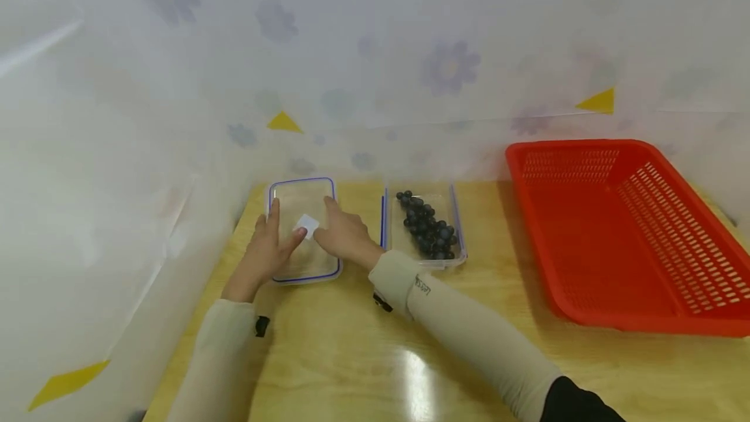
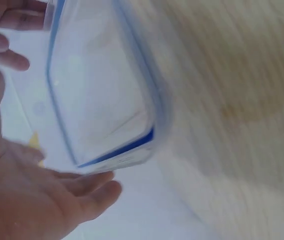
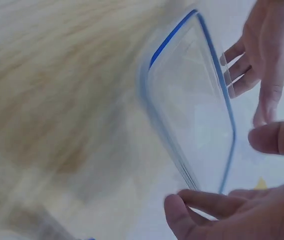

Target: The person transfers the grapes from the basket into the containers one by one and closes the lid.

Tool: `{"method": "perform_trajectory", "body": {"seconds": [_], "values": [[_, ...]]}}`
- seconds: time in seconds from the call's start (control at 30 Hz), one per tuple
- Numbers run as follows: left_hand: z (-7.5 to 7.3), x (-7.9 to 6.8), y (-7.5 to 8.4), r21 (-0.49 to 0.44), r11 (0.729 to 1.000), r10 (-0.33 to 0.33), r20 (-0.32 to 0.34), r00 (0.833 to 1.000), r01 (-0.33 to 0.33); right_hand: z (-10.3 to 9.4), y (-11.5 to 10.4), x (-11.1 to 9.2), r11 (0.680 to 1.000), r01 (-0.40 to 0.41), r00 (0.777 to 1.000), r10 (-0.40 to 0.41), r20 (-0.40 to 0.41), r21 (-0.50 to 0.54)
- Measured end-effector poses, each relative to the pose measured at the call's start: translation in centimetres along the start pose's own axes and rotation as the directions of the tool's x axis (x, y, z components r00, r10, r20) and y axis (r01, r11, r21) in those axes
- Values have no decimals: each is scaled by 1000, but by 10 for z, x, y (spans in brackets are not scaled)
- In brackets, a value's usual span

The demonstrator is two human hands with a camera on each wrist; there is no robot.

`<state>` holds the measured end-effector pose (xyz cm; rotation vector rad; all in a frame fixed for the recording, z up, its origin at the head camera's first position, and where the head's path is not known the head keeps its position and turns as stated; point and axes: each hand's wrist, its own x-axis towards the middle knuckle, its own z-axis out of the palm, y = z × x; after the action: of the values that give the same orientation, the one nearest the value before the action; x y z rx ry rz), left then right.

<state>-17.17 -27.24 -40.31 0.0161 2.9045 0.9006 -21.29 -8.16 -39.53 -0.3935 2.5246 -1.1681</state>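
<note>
A clear plastic food container with a blue seal line stands at the left of the table, a small white square label on its top. My left hand holds its left side, index finger stretched along the edge and thumb tip on the label. On the opposite side my right hand grips, index finger reaching to the far corner and thumb near the label. Both wrist views show fingertips right at the container's edge, with the thumb above it.
Close to my right forearm, a second clear container with blue edges holds a bunch of dark grapes. A large red basket with slotted sides stands at the right. Flower-patterned sheeting borders the wooden table behind and at left.
</note>
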Motion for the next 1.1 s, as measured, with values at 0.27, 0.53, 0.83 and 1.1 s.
{"method": "perform_trajectory", "body": {"seconds": [0.27, 0.53, 0.83, 1.1], "values": [[2, -1, 16, -146, 971, 142, -279, 950, -188, -33, -4, -8, 982, 38, 984, -5, -177, 186], [-5, -4, 40, -271, 900, 210, -418, 884, -342, -63, -14, -16, 910, 100, 958, 22, -287, 403], [-13, -22, 87, -426, 829, 196, -388, 901, -364, -103, -7, -29, 835, 234, 895, 16, -446, 499], [11, -10, 92, -576, 649, 361, -343, 867, -498, -127, 18, -44, 697, 382, 782, 106, -614, 607]]}}
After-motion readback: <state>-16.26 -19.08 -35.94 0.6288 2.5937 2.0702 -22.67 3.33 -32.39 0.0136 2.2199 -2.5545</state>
